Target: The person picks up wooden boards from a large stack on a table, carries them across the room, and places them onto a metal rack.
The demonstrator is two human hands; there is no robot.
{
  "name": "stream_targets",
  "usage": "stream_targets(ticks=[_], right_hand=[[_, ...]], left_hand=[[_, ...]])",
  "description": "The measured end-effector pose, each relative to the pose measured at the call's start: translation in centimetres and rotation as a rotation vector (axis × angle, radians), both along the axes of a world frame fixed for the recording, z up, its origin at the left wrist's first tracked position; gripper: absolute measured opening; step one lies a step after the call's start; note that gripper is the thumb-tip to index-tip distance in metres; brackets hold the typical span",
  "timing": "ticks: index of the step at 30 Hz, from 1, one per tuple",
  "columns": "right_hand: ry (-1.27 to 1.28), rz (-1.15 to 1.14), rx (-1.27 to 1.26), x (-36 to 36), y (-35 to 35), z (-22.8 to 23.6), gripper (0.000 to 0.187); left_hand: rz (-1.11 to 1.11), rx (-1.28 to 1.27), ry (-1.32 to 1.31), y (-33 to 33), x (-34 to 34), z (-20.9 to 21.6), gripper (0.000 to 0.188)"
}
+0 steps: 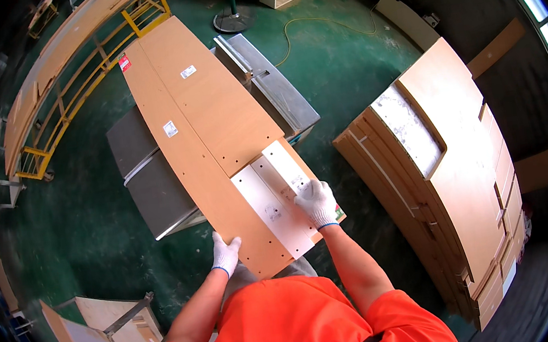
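Note:
A long brown board [182,161] stretches away from my body, with small dark holes near its close end and white labels on top. My left hand [226,252], in a white knit glove, grips its left edge near my waist, with the thumb on the board. A wider brown board [212,104] lies to its right. On the near right part rest two narrow white boards with holes, one on the left [264,202] and one on the right [280,163]. My gloved right hand [317,203] is closed over the right white board's outer edge; its fingertips are partly hidden.
Grey metal-topped stands flank the boards on the left [151,164] and right [278,89]. A tall stack of brown boards [452,164] stands at right. Far left is a yellow-framed rack [63,104] with boards. A yellow hose [311,19] crosses the green floor.

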State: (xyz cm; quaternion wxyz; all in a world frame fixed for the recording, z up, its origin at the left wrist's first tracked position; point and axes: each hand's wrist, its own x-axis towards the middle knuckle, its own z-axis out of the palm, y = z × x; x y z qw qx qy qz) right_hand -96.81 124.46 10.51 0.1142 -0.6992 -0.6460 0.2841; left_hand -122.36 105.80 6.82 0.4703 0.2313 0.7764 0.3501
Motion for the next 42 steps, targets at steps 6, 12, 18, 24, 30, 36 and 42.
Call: stream_targets(ticks=[6,12,18,24,30,36,42], right_hand=[[-0.05,0.095,0.07,2.6,2.5,-2.2,0.063],[0.172,0.189,-0.015,3.5,1.8,-2.5,0.08],[-0.128,0.234,0.285,6.0,-6.1,-3.6,0.099],[-0.162,0.155,0.408,4.1,-6.0,-5.9,0.095],[-0.199,0.125,0.268,2.4,-5.4,-3.9,0.115],[-0.204,0.254,0.292,-3.2,-3.3,-4.1,0.127],[-0.282,0.148,0.398,-6.8,-4.7,-3.3,0.11]], left_hand=[[0.027,0.01,0.023,-0.1,0.4,-0.7,0.063],[0.051,0.053,-0.015,-0.4,0.6,-1.7,0.062],[0.094,0.038,0.034,-0.8,1.3,-2.4,0.077],[0.018,-0.04,0.044,-0.2,0.8,-1.6,0.084],[0.038,-0.044,0.051,-0.3,0.9,-1.9,0.083],[-0.015,-0.074,0.072,-0.6,0.4,-1.9,0.086],[-0.133,0.013,0.1,-3.9,-2.3,-3.8,0.093]])
